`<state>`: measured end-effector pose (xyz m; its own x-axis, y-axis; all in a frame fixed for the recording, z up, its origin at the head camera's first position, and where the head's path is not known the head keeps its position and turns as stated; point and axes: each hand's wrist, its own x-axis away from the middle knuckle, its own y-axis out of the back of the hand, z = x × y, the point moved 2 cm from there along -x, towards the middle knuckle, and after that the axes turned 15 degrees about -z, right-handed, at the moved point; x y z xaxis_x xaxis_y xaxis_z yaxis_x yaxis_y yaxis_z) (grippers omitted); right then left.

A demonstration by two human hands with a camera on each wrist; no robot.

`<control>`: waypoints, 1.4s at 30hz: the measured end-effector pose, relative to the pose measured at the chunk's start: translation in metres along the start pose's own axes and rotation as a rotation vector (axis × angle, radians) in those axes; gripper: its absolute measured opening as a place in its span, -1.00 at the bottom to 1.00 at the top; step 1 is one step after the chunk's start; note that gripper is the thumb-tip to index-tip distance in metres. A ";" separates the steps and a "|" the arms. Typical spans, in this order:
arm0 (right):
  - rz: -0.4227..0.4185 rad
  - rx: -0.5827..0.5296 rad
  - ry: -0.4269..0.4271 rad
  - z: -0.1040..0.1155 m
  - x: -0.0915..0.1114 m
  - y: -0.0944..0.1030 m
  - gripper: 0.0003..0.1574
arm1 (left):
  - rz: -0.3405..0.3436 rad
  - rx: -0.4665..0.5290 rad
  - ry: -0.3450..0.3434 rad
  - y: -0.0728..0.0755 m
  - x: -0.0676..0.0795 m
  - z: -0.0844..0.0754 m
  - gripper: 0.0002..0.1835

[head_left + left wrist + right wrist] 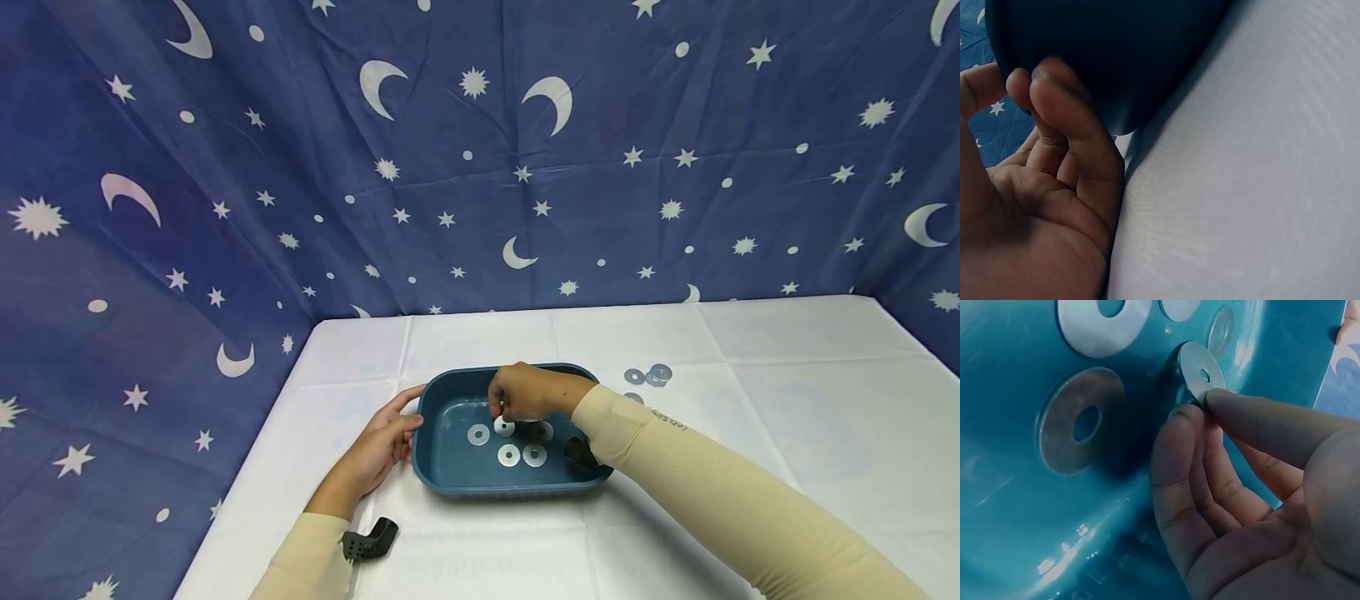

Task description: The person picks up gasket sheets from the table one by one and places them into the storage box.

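Note:
A dark teal rectangular tub (453,482) holds several flat metal washers, including one washer (478,434) near its left end. My right hand (528,392) reaches into the tub and pinches a washer (1200,367) between thumb and fingertips, tilted up on edge in the right wrist view. Another washer (1082,422) lies on the tub floor beside those fingers. My left hand (378,446) rests against the tub's left end, its fingertips (1054,100) touching the outer wall and thumb at the rim.
Behind the tub to the right, several more washers (660,372) lie on the white-covered table (810,417). A blue curtain (465,233) with moons and stars hangs behind and to the left. A black device (371,540) sits at the left wrist.

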<state>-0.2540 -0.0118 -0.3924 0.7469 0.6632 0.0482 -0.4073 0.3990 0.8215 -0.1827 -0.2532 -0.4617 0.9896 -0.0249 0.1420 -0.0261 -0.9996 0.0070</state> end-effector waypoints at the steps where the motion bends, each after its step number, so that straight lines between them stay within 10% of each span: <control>1: 0.000 0.004 -0.001 0.000 0.000 -0.001 -0.83 | 0.000 0.000 0.000 0.000 0.000 0.000 -0.36; 24: 0.018 0.024 -0.091 -0.002 0.003 -0.004 -0.87 | 0.004 0.000 -0.010 -0.001 -0.001 -0.001 -0.36; 42: -0.178 0.020 0.033 -0.013 0.041 0.056 -0.86 | -0.002 0.004 -0.004 0.001 0.000 0.000 -0.37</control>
<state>-0.2525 0.0458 -0.3520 0.7886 0.6036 -0.1172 -0.2594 0.4994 0.8266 -0.1828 -0.2542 -0.4619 0.9901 -0.0225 0.1385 -0.0232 -0.9997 0.0034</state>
